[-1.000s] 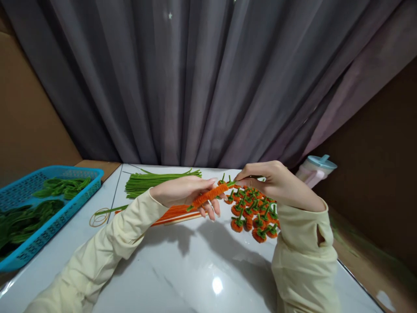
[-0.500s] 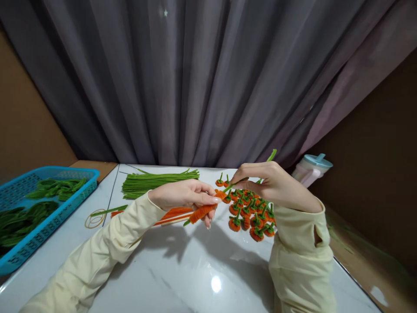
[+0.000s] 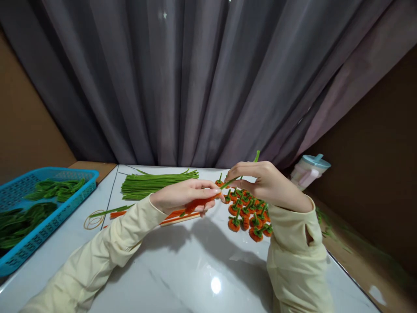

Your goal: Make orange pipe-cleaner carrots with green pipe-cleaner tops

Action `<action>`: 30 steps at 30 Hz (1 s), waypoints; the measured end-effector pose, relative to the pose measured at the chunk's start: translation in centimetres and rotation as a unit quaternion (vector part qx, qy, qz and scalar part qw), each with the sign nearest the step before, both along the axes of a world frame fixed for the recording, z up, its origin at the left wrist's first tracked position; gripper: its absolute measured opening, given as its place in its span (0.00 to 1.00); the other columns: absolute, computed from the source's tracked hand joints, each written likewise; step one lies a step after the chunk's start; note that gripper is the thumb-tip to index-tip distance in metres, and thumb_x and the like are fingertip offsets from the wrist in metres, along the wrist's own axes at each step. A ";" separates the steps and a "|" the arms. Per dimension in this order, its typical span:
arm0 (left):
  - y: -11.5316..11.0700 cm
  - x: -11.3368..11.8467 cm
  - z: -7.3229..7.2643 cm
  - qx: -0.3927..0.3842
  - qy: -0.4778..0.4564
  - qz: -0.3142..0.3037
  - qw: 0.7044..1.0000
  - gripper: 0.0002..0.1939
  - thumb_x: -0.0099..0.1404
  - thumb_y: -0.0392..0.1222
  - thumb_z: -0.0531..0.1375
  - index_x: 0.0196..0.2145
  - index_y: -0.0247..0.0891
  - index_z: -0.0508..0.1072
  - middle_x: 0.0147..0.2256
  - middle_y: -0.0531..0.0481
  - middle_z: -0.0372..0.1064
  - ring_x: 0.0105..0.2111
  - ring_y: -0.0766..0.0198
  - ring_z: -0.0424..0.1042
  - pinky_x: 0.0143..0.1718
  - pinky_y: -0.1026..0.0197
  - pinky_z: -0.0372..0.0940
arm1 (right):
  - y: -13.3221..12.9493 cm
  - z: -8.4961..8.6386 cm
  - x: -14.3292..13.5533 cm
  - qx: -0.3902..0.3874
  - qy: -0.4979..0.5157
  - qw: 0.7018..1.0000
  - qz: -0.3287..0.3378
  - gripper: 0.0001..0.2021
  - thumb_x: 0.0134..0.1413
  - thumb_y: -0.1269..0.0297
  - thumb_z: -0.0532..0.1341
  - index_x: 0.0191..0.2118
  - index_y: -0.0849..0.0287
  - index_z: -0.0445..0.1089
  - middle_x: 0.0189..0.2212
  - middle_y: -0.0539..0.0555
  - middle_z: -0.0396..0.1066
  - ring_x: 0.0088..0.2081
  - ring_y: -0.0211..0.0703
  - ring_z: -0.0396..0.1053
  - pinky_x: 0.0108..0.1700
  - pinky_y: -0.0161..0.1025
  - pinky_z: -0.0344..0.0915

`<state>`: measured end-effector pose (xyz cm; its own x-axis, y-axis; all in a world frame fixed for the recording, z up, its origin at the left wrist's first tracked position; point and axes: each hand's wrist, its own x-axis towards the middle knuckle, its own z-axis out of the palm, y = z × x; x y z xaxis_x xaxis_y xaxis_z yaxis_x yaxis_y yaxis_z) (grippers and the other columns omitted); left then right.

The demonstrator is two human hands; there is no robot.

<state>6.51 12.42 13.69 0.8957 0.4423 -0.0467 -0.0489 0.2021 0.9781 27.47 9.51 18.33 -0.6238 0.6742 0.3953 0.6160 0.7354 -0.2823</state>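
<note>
My left hand [image 3: 189, 194] is closed on a fuzzy orange coil [image 3: 202, 202], its thumb pressing near the coil's right end. A green stem [image 3: 232, 181] comes out of that end, and my right hand [image 3: 257, 179] pinches it between thumb and fingers. The stem's far tip rises above the right hand's knuckles. Below and beside the right hand lie several small orange pumpkin shapes [image 3: 256, 234] with green tops. A bundle of green fuzzy stems [image 3: 156, 182] lies behind my left hand.
Orange strips [image 3: 117, 214] and a pale stick [image 3: 180, 220] lie by my left forearm, near thin rubber bands [image 3: 94, 220]. At the left, a blue basket [image 3: 54, 224] holds green pieces. A lidded cup [image 3: 309, 171] stands at the right, before a grey curtain [image 3: 195, 87].
The orange coil has turned to lie flatter and further inside my left hand. My right hand has moved slightly left, closer to it, and the stem's upper tip has shifted left.
</note>
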 end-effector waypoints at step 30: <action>0.1 0.0 0.1 -0.085 0.027 0.065 0.994 0.13 0.63 0.46 0.53 0.31 0.32 0.67 0.21 0.59 0.41 0.15 0.79 0.37 0.11 0.75 0.34 | 0.5 -0.1 1.3 -0.032 0.012 0.997 -0.066 0.11 0.53 0.66 0.57 0.42 0.59 0.71 0.34 0.53 0.73 0.33 0.39 0.70 0.34 0.31 0.64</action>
<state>6.50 12.52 13.81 0.8259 0.5352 -0.1773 -0.0330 0.3598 0.9325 28.81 10.02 18.26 -0.5185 0.7744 0.3626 0.6995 0.6281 -0.3410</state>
